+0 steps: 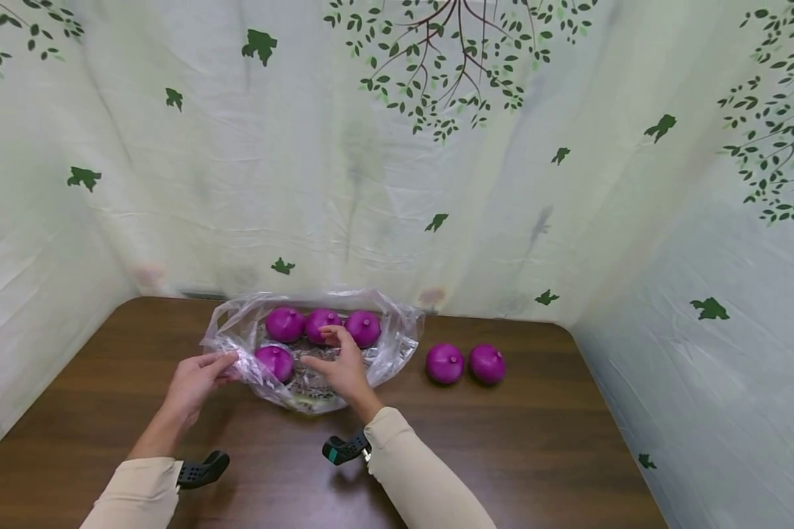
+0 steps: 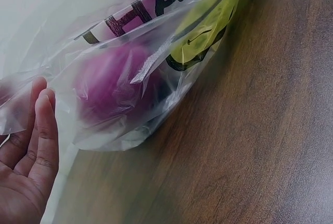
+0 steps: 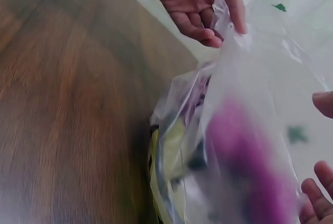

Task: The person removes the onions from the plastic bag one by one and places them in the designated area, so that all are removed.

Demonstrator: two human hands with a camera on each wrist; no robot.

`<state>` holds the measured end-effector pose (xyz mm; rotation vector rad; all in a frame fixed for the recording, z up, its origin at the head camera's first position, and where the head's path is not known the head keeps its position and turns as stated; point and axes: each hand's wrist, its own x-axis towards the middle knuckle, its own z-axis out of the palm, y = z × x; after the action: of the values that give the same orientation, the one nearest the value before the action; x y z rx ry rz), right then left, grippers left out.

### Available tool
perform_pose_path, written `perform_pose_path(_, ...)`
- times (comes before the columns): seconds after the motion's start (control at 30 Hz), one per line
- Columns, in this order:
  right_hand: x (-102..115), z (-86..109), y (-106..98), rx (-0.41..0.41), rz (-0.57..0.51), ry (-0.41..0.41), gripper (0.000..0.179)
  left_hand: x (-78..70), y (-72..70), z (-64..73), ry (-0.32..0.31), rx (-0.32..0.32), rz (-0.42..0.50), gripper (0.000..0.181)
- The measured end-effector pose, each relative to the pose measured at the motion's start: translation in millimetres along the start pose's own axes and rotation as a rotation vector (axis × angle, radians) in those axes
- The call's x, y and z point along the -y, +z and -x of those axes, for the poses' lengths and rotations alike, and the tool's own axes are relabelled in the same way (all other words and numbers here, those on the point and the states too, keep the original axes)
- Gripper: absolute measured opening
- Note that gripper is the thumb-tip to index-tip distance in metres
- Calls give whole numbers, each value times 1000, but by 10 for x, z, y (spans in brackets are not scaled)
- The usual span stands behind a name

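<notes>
A clear plastic bag (image 1: 400,345) with dark lettering and a yellow print lies with its mouth spread wide. Several round purple balls, each with a small nub, sit inside it, such as the front left ball (image 1: 274,363) and the back right ball (image 1: 362,328). My left hand (image 1: 201,378) pinches the bag's left rim between thumb and fingers. Over the bag's opening is my right hand (image 1: 345,367), thumb and fingers spread apart with nothing between them. Its fingertips overlap the back middle ball (image 1: 319,323) in the head view. Through the plastic, a blurred purple ball (image 2: 117,83) shows in the left wrist view.
To the right of the bag, two more purple balls, a left one (image 1: 445,364) and a right one (image 1: 487,364), sit side by side on the brown wooden table (image 1: 536,441). A pale curtain (image 1: 238,184) printed with leaves hangs behind the table and along both sides.
</notes>
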<state>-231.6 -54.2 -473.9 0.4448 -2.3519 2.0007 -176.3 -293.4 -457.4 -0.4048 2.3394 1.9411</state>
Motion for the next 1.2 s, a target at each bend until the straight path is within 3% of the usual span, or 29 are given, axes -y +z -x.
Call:
perform_pose_path(0.27, 17, -45, 135, -17, -109, 74, 42, -28, -10, 18, 17, -5, 0, 50)
perform_pose_path(0.5, -15, -71, 252, -14, -165, 104, 49, -27, -13, 46, 18, -8, -15, 52)
perform_pose_path(0.77, -66, -58, 391, -7, -94, 138, 50, -5, -23, 64, 21, -7, -42, 53)
perform_pose_path(1.0, -88, -42, 498, -4, 37, 192, 56, -4, -16, 75, 22, -20, -52, 53)
perform_pose_path(1.2, -108, -57, 587, -2, 58, 202, 59, 13, -10, 77, 25, -31, -50, 50)
